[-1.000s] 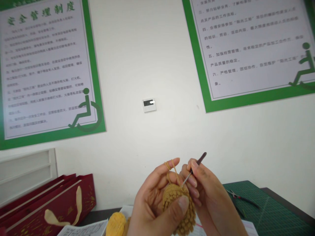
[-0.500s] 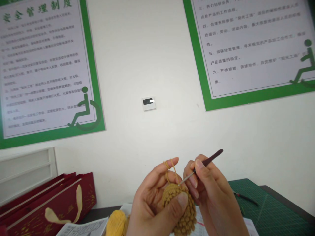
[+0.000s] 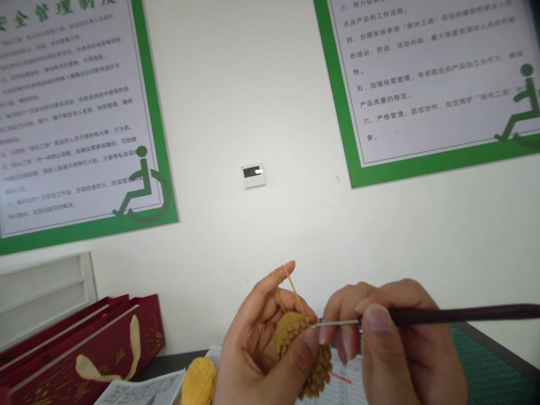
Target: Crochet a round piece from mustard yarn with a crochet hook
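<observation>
Swung from an upward slant to nearly level, the dark-handled metal crochet hook [image 3: 468,314] now extends rightward from the mustard, bobbly crocheted yarn piece [image 3: 288,332]. Its tip meets the piece's upper right edge, suggesting a stitch in progress there. The right hand [image 3: 407,337] pinches the hook; the left hand [image 3: 261,351] grips the piece, with a thin mustard yarn strand [image 3: 294,288] around its raised index finger above the piece.

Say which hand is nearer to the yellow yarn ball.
Left. The left hand appears just right of the yellow yarn ball; the right hand is farther right, beyond the crocheted piece.
</observation>
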The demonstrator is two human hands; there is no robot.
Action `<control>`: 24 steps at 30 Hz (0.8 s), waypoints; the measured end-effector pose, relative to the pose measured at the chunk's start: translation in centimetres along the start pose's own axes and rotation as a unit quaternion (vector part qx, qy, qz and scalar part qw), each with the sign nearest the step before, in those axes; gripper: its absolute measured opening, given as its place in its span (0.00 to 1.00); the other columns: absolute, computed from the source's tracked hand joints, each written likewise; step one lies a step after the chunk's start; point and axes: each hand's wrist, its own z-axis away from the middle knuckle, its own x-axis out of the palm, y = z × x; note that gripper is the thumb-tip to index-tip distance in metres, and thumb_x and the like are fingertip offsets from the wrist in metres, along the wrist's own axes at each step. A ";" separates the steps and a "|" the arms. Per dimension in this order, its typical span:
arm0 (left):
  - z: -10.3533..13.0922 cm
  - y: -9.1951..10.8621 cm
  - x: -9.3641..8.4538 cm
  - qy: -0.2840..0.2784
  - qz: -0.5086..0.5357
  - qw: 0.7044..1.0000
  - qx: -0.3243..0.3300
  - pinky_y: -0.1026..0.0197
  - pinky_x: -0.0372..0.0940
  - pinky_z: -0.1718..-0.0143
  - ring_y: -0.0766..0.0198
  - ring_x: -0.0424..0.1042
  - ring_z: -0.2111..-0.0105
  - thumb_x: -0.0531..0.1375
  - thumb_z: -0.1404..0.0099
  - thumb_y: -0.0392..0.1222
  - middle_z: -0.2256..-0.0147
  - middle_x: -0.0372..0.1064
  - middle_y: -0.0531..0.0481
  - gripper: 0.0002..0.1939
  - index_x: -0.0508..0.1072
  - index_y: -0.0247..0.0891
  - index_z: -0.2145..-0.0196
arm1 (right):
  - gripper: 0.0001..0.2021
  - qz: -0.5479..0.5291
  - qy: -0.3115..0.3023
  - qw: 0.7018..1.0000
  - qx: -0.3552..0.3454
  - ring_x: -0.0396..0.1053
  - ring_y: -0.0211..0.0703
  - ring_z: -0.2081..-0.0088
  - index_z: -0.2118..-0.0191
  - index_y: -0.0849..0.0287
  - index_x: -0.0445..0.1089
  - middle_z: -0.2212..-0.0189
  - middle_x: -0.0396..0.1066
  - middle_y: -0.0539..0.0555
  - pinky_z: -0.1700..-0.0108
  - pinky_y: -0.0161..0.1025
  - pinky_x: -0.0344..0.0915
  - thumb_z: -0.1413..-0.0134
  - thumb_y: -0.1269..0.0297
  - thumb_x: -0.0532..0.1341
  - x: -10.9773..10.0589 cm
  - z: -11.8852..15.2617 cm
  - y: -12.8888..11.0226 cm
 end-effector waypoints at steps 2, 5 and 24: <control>0.0 0.0 0.0 0.002 0.000 1.000 0.001 0.64 0.66 0.70 0.66 0.71 0.71 0.71 0.44 0.34 0.67 0.72 0.51 0.29 0.74 0.47 0.45 | 0.06 -0.008 -0.012 1.000 0.004 0.71 0.41 0.73 0.64 0.52 0.64 0.80 0.64 0.46 0.72 0.39 0.66 0.31 0.66 0.55 0.3 0.1 0.1; 0.0 0.0 0.1 0.001 -0.003 1.000 0.005 0.65 0.66 0.70 0.66 0.71 0.71 0.71 0.43 0.33 0.67 0.72 0.51 0.30 0.73 0.48 0.44 | 0.06 0.031 -0.055 0.998 -0.014 0.71 0.40 0.72 0.62 0.52 0.65 0.78 0.65 0.46 0.70 0.40 0.68 0.31 0.68 0.54 -0.1 -0.1 0.2; 0.3 0.1 0.4 0.001 -0.020 1.000 0.009 0.64 0.65 0.75 0.65 0.72 0.73 0.70 0.42 0.35 0.67 0.72 0.52 0.37 0.64 0.50 0.38 | 0.07 0.061 -0.084 0.994 -0.032 0.69 0.39 0.72 0.61 0.53 0.63 0.75 0.63 0.46 0.70 0.41 0.65 0.30 0.69 0.52 -0.7 -0.4 0.2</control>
